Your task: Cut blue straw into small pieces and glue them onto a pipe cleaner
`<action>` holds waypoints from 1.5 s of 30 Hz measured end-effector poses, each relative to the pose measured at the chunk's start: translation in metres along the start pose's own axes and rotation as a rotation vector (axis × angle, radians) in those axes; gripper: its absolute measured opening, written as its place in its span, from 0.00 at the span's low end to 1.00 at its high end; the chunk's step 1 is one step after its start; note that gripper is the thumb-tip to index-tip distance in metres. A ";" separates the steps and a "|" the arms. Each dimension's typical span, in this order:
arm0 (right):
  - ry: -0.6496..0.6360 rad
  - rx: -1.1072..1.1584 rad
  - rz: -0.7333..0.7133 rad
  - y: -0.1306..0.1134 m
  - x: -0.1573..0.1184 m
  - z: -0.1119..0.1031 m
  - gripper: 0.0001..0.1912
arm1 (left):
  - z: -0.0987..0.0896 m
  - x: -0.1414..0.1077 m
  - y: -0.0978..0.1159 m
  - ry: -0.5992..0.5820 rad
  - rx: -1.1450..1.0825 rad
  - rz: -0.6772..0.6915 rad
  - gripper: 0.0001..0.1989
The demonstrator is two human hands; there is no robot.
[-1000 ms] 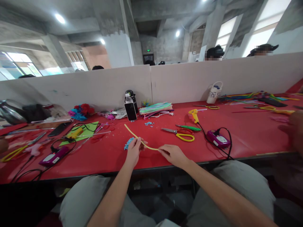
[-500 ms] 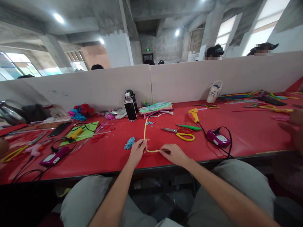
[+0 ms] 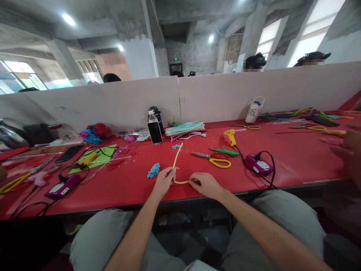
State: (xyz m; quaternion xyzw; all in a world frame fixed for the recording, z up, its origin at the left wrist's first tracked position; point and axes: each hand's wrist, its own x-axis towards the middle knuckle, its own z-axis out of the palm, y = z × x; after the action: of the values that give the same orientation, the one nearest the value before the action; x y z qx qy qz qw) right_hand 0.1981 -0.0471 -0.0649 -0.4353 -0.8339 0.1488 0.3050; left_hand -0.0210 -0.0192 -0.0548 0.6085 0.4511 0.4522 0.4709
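A yellow fuzzy stem (image 3: 177,155) is bent between my hands. My left hand (image 3: 166,180) pinches it at the bend, with one length rising above the fingers. The other length runs low across to my right hand (image 3: 205,183), whose fingers are closed on it. Just left of my left hand lies a blue twisted piece (image 3: 153,170). Small blue bits (image 3: 177,146) are scattered beyond the stem's upper end. Yellow-handled scissors (image 3: 220,162) rest to the right, with a green-handled tool (image 3: 228,151) behind them.
A yellow glue gun (image 3: 230,137) and a purple box (image 3: 260,165) with cables are on the right. Behind stand a phone (image 3: 155,132), a bundle of pastel stems (image 3: 184,130) and a white bottle (image 3: 254,111). Another person's hand (image 3: 353,140) shows at the right edge.
The upper length of the yellow stem has tilted to the right. Both hands keep their hold in nearly the same place.
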 end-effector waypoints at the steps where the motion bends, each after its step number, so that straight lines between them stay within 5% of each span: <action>1: 0.000 -0.003 0.001 0.000 0.000 0.000 0.08 | 0.000 0.000 0.000 -0.001 0.004 0.001 0.21; 23: -0.008 0.061 0.039 0.001 0.000 0.001 0.05 | 0.005 -0.005 0.003 -0.034 0.238 0.098 0.18; 45: 0.163 0.508 0.157 -0.001 0.004 0.000 0.14 | 0.009 -0.004 -0.002 -0.120 0.428 0.238 0.18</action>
State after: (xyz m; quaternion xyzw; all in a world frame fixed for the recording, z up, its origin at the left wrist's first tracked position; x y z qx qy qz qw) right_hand 0.1960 -0.0443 -0.0631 -0.4187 -0.7061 0.3409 0.4582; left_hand -0.0133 -0.0238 -0.0585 0.7689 0.4328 0.3618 0.3009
